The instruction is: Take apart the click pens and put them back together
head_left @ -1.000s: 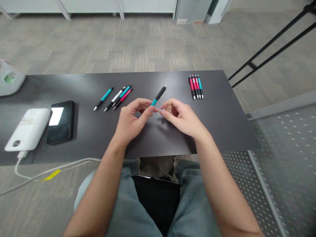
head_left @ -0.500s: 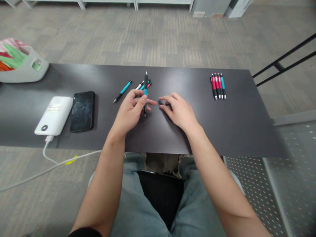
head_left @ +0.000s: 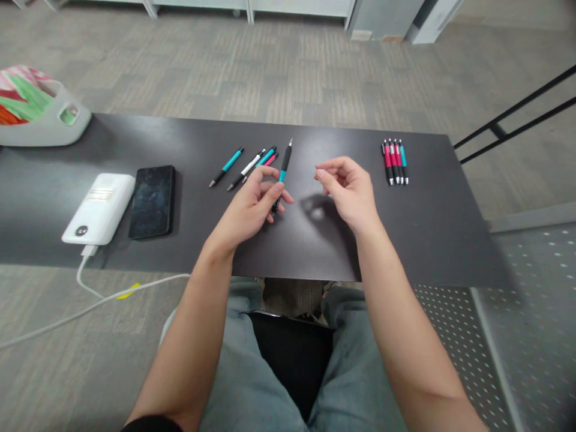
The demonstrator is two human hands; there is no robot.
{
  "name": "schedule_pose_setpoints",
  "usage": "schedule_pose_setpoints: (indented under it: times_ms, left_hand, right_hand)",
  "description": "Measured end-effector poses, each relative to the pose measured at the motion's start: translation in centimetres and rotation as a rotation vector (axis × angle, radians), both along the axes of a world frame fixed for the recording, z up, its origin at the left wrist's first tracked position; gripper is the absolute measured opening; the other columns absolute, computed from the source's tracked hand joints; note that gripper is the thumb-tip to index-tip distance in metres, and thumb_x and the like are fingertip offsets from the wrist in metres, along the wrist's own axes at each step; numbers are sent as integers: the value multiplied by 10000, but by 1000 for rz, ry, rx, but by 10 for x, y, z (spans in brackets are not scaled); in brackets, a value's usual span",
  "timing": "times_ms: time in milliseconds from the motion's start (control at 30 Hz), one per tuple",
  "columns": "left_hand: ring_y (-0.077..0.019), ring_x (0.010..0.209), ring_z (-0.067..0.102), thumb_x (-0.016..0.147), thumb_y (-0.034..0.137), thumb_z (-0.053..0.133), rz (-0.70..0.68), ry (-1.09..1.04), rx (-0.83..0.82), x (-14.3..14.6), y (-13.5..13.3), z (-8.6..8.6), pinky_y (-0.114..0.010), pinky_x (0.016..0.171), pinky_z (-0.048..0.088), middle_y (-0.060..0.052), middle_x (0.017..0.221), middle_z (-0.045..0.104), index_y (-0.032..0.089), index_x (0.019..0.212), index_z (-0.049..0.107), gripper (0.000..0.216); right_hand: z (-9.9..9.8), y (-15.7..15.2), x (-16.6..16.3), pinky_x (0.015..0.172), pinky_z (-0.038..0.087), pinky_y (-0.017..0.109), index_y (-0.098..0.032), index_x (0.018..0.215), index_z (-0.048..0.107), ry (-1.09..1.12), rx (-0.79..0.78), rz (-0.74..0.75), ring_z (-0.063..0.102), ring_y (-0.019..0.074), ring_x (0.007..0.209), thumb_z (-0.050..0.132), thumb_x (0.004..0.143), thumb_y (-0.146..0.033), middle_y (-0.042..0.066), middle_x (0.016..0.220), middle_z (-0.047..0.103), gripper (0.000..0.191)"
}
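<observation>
Pen (head_left: 285, 163) at frame centre, grasped in left hand (head_left: 252, 207), leaning right rather than upright as just before; right hand (head_left: 348, 192) lifted off table (head_left: 405, 234), fingers curled, contents impossible to tell, work left one-handed.

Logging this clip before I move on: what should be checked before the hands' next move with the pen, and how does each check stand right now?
1. Left hand grips teal-and-black pen: ok, pinched in the fingers, tip pointing away.
2. Right hand free: cannot tell; fingers curled above the table, anything small inside is hidden.
3. Row of four pens apart from both hands: ok.
4. Loose pens apart from the held pen: cannot tell; nearest lie right beside it.
5. Phone and power bank away from hands: ok.
</observation>
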State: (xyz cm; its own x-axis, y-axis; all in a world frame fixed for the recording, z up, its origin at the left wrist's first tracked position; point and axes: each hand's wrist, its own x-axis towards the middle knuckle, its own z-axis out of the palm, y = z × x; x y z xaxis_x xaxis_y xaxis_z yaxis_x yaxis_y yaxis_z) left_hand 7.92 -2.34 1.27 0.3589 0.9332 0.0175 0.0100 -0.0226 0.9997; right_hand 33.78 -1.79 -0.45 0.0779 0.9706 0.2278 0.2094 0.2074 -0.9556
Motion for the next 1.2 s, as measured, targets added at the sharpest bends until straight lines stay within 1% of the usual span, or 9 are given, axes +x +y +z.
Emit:
schedule_pose_setpoints:
  times_ms: [67, 167, 333, 433, 600, 833, 967, 1067, 1200]
  left_hand:
    - [-194, 792, 773, 1130, 691, 896, -39, -2, 49, 8, 1, 0, -262, 571, 519, -23, 992, 868, 306, 1257, 603, 500]
    - [-204, 824, 768, 1139, 633, 880, -74, 19, 117, 20, 0, 0, -295, 669, 564, -17, 968, 861, 302, 1256, 635, 428]
    - [-227, 869, 792, 1135, 556, 862, -106, 80, 150, 38, -4, -1, -339, 793, 605, 1, 954, 861, 310, 1260, 678, 332]
    - [-232, 873, 788, 1154, 534, 833, -114, 104, 184, 45, -8, -1, -350, 815, 605, 8, 950, 859, 319, 1264, 691, 281]
    - [-225, 889, 787, 1200, 593, 794, -127, 89, 194, 57, -10, -3, -338, 773, 582, -17, 1008, 872, 319, 1290, 677, 311]
    - [-211, 822, 727, 1185, 717, 814, -155, 36, 152, 76, -12, -2, -319, 696, 545, 3, 951, 810, 326, 1291, 649, 437]
    - [-218, 818, 696, 1146, 767, 860, -179, 30, 147, 84, -14, -3, -328, 705, 544, 7, 908, 763, 325, 1270, 647, 507]
    - [-214, 820, 686, 1132, 786, 883, -188, -17, 134, 87, -13, -7, -321, 696, 539, 4, 916, 753, 324, 1268, 644, 538]
    - [-200, 807, 692, 1108, 804, 931, -153, -109, 107, 86, -9, -14, -277, 592, 478, -6, 966, 767, 325, 1263, 630, 587]
  right_hand:
    - [9, -5, 8, 729, 615, 354, -292, 1163, 849, 23, 27, -31, 670, 204, 831, 1009, 965, -872, 29, 1029, 777, 633]
    - [22, -12, 23, 733, 629, 364, -306, 1167, 851, 5, 51, -84, 686, 217, 866, 997, 950, -937, 41, 1050, 780, 683]
    - [34, -26, 47, 747, 645, 381, -308, 1175, 851, -45, 54, -150, 704, 232, 890, 990, 973, -929, 46, 1034, 762, 667]
    - [39, -34, 58, 756, 647, 396, -312, 1185, 849, -70, 71, -151, 716, 246, 916, 962, 992, -937, 53, 1043, 759, 663]
    - [42, -46, 73, 766, 647, 403, -314, 1193, 845, -63, 103, -163, 739, 263, 962, 946, 1021, -923, 62, 1063, 761, 641]
    - [45, -60, 89, 785, 650, 390, -307, 1193, 839, -77, 73, -179, 749, 253, 983, 976, 1029, -874, 51, 1057, 766, 606]
    - [46, -66, 94, 775, 634, 377, -303, 1191, 834, -83, 62, -181, 736, 243, 961, 968, 1026, -896, 41, 1027, 754, 630]
    - [42, -66, 98, 767, 617, 370, -299, 1174, 831, -72, 70, -155, 704, 226, 913, 976, 1002, -932, 28, 993, 741, 671]
    - [33, -62, 101, 729, 580, 352, -294, 1130, 846, -26, 115, -119, 653, 196, 837, 1025, 944, -951, 9, 955, 739, 706]
